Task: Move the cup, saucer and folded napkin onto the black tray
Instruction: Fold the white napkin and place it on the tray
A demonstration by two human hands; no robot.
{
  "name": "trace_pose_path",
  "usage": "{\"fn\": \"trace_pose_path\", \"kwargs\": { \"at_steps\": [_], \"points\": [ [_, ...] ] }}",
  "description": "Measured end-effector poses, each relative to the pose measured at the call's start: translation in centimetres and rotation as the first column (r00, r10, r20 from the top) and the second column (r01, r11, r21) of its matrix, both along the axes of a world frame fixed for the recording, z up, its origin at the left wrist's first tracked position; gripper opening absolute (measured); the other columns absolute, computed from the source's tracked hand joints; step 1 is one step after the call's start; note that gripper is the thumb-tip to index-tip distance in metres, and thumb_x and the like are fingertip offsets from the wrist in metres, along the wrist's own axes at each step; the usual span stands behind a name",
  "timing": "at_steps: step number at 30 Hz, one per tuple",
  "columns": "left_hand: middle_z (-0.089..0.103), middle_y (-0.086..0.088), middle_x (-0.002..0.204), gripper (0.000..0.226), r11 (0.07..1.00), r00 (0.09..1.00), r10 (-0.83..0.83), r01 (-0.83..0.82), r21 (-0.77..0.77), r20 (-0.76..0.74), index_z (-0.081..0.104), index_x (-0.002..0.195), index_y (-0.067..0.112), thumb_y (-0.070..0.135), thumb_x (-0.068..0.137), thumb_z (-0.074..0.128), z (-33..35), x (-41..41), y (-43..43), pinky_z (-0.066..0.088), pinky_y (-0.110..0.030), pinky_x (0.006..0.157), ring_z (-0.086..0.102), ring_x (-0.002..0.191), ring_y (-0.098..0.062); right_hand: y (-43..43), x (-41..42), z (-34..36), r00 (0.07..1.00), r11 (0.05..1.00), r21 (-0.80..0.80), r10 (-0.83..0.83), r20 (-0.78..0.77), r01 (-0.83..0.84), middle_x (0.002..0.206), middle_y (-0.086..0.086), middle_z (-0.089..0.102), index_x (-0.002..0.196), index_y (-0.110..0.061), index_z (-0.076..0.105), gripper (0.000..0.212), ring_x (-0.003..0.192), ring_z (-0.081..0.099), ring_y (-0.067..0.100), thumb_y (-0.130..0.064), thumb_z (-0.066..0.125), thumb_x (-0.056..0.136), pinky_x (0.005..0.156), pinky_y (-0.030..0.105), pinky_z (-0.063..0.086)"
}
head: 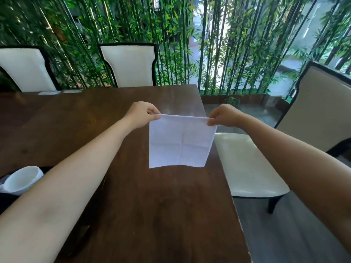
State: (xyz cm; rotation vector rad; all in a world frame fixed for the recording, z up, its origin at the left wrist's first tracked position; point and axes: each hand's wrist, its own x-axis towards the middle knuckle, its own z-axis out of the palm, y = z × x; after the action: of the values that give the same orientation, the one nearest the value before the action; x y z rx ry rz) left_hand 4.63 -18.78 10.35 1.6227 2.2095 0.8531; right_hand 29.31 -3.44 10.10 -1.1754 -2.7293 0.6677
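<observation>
Two hands are holding a white napkin (180,141) up over the table (144,205) on my feed. My left hand (141,113) is pinching the top left corner, thumb and fingers pressed together on the cloth. My right hand (226,115) is pinching the top right corner the same way, fingertips clamped on the edge. Between them the top hem is stretching taut and nearly level, tilting slightly down toward the right. Below it the napkin is hanging open as a flat sheet, its crease lines crossing near the middle; its lower edge is hanging clear of the dark wood, near the table's right side.

At far left, a white cup (21,179) is leaning on its side, its mouth facing up and right, partly hidden by my left forearm. It is lying on something black that I am taking for the tray (7,200), though only a sliver is showing. A bit of white is peeking out under the cup at the picture's edge; I cannot tell whether it is the saucer.

Two white chairs (129,67) with black frames are standing at the far side of the table, and a third chair (250,166) is sitting just beside the right edge. Green bamboo (214,44) is filling the background.
</observation>
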Motion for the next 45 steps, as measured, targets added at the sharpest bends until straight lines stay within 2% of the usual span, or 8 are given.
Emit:
{"fn": "trace_pose_path", "kwargs": {
  "at_steps": [5, 8, 15, 23, 31, 34, 39, 45],
  "points": [
    [0.072, -0.007, 0.082, 0.003, 0.999, 0.999, 0.035, -0.035, 0.013, -0.011, 0.07, 0.079, 0.017, 0.02, 0.08, 0.07, -0.8, -1.6, -0.3, 0.053, -0.022, 0.06, 0.066, 0.065, -0.02, 0.3, -1.4, -1.5, 0.988, 0.991, 0.096, -0.075, -0.132, 0.088, 0.083, 0.014, 0.069, 0.085, -0.006, 0.073, 0.017, 0.074, 0.057, 0.024, -0.021, 0.067, 0.083, 0.065, 0.029, 0.037],
    [0.072, -0.003, 0.081, 0.004, 0.998, 0.997, 0.051, -0.049, 0.041, -0.051, 0.07, 0.077, 0.018, 0.021, 0.079, 0.069, -2.4, -1.5, -1.2, 0.052, -0.028, 0.067, 0.065, 0.066, -0.017, -0.5, -1.5, -3.2, 0.974, 0.979, 0.168, -0.08, -0.211, 0.117, 0.086, 0.014, 0.072, 0.09, -0.01, 0.075, 0.017, 0.078, 0.061, 0.026, -0.023, 0.066, 0.083, 0.066, 0.028, 0.039],
    [0.072, -0.001, 0.081, 0.003, 0.996, 0.995, 0.048, -0.041, 0.08, -0.089, 0.071, 0.079, 0.017, 0.015, 0.079, 0.069, -9.9, 1.8, -7.3, 0.052, -0.037, 0.069, 0.065, 0.077, -0.02, -5.5, 2.0, -9.2, 0.969, 0.952, 0.293, 0.149, -0.199, -0.086, 0.083, 0.016, 0.073, 0.085, -0.001, 0.074, 0.014, 0.079, 0.06, 0.035, -0.012, 0.066, 0.083, 0.072, 0.04, 0.048],
    [0.071, -0.003, 0.074, 0.01, 0.986, 0.987, 0.091, -0.07, 0.152, -0.131, 0.072, 0.076, 0.012, 0.007, 0.07, 0.078, -16.9, 7.8, -14.8, 0.049, -0.024, 0.064, 0.067, 0.069, -0.02, -11.4, 7.9, -15.7, 0.927, 0.934, 0.299, 0.277, -0.253, -0.198, 0.077, 0.006, 0.075, 0.08, -0.006, 0.076, 0.006, 0.067, 0.062, 0.031, -0.004, 0.074, 0.074, 0.061, 0.037, 0.054],
    [0.071, 0.0, 0.086, 0.012, 0.989, 0.991, 0.132, -0.131, 0.072, -0.007, 0.073, 0.085, 0.014, 0.019, 0.075, 0.076, -19.5, 10.1, -17.4, 0.048, -0.014, 0.069, 0.064, 0.077, -0.01, -13.6, 10.6, -18.8, 0.953, 0.991, 0.051, 0.133, -0.272, -0.124, 0.085, 0.008, 0.074, 0.087, -0.007, 0.076, 0.01, 0.083, 0.062, 0.029, -0.01, 0.071, 0.08, 0.073, 0.045, 0.053],
    [0.069, 0.0, 0.087, 0.011, 0.98, 0.978, 0.188, -0.194, 0.054, 0.093, 0.072, 0.086, 0.014, 0.019, 0.076, 0.074, -19.1, 9.7, -17.0, 0.047, -0.014, 0.069, 0.061, 0.075, -0.009, -13.0, 10.1, -18.6, 0.943, 0.985, -0.168, -0.03, -0.332, -0.028, 0.087, 0.004, 0.071, 0.086, -0.013, 0.074, 0.007, 0.087, 0.062, 0.021, -0.013, 0.07, 0.081, 0.079, 0.034, 0.05],
    [0.067, 0.005, 0.09, 0.011, 0.949, 0.907, 0.294, -0.314, 0.02, 0.301, 0.071, 0.09, 0.016, 0.022, 0.083, 0.066, -18.5, 7.9, -14.2, 0.042, -0.006, 0.065, 0.061, 0.081, -0.009, -10.5, 7.4, -18.1, 0.87, 0.895, -0.441, -0.266, -0.415, 0.064, 0.076, -0.006, 0.066, 0.076, -0.03, 0.068, 0.015, 0.065, 0.057, -0.006, -0.016, 0.07, 0.081, 0.063, 0.008, 0.043],
    [0.064, 0.016, 0.082, 0.004, 0.898, 0.803, 0.413, -0.438, -0.046, 0.43, 0.064, 0.085, 0.028, 0.03, 0.086, 0.062, -19.4, 5.4, -9.4, 0.046, -0.017, 0.064, 0.06, 0.081, -0.004, -7.0, 3.6, -18.8, 0.821, 0.848, -0.512, -0.388, -0.419, 0.139, 0.079, -0.006, 0.065, 0.077, -0.027, 0.066, 0.009, 0.074, 0.058, 0.009, -0.021, 0.065, 0.085, 0.069, 0.022, 0.045]
  ]
}}
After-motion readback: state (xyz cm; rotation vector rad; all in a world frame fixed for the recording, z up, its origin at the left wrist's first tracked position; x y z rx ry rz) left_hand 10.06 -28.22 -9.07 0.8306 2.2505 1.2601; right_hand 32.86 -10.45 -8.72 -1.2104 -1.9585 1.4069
